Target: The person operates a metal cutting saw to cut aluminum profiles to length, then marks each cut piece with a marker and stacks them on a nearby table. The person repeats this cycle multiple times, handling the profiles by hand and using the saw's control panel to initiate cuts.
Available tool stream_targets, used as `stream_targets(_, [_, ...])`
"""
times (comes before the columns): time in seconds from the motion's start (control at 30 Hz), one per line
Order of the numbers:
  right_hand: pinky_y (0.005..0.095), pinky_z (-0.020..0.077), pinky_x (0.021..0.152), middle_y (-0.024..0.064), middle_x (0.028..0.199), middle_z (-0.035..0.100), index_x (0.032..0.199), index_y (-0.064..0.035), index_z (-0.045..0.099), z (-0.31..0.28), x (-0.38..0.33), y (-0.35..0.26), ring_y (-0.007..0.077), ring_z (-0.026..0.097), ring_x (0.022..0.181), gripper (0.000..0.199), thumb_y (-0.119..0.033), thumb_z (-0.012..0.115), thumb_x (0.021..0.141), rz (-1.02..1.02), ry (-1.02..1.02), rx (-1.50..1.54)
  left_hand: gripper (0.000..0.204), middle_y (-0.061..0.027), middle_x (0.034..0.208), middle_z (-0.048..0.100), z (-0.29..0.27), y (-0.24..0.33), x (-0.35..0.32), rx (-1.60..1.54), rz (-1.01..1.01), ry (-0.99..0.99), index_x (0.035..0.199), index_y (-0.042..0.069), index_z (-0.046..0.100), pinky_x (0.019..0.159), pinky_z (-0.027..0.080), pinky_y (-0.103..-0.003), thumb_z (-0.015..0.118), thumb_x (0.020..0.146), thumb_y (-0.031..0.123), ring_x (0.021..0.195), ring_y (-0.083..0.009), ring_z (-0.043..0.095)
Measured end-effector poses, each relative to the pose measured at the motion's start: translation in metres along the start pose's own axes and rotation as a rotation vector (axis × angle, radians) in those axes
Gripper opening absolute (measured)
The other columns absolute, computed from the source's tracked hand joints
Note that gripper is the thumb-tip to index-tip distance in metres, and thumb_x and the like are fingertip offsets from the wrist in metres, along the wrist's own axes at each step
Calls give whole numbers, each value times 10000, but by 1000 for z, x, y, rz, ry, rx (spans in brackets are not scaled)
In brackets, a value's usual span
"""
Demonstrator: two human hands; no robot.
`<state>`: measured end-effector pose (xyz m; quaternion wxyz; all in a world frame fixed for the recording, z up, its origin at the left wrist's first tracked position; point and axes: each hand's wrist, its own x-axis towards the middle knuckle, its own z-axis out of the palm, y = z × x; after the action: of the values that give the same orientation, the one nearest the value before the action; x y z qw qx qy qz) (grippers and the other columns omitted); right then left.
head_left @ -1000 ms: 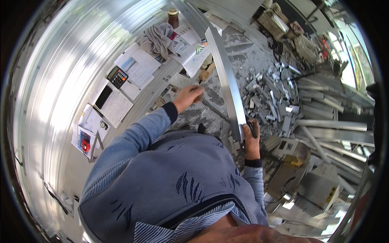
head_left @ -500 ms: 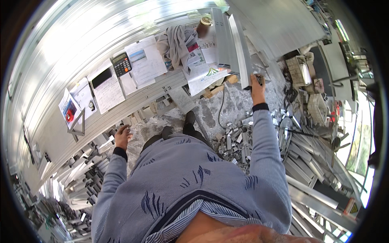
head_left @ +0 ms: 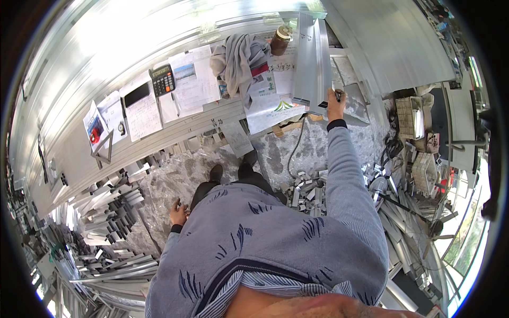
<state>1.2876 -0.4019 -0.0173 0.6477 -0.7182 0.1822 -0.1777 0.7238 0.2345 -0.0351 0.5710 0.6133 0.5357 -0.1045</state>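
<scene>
Holding dark object (head_left: 338,96), right hand (head_left: 335,108) curled, left hand (head_left: 178,213) loosely bent

Metal bars (head_left: 307,63) lie left of the right hand (head_left: 335,107), a cloth (head_left: 237,59) farther left, a calculator (head_left: 163,80) ahead of the left hand (head_left: 179,213).

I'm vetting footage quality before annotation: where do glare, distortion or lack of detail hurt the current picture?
Head view: glare washes out the area beyond the calculator; head view: fisheye bending curves the workbench, and the corners go black; head view: the right hand looks fairly sharp, but the small dark object in it is too small to identify.
</scene>
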Motion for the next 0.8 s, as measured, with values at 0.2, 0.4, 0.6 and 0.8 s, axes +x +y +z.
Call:
stream_targets(0.2, [281,454,690,14,954,610,1157,-28,605,-3,-8,38,101,531,809,331,-210,815,975,48,-14,-136,577,-143,967,768,14,-7,6,-47,28,-19,1579,119,517,524,543,-315,617,1014,55,640,-206,727])
stream_targets(0.4, [366,529,760,103,998,653,1153,-2,611,-11,-3,67,207,621,848,330,-192,791,952,-18,-17,-345,548,-141,1017,785,11,-6,12,-85,-22,-24,1578,129,527,541,544,-293,609,1039,82,678,-188,745])
stream_targets(0.6, [498,567,924,237,1124,721,1171,10,610,-2,-19,53,416,727,1036,348,-171,743,905,-56,84,-690,539,-148,1018,784,13,-2,10,-82,-58,-10,1560,98,544,543,541,-283,615,1026,72,689,-188,752])
stream_targets(0.8, [566,557,896,263,1095,723,1257,-23,470,29,-50,15,487,715,1030,632,-336,807,823,1,45,-921,552,-152,1009,778,13,6,0,-36,-68,-17,1559,70,538,530,526,-275,626,1014,74,682,-193,751])
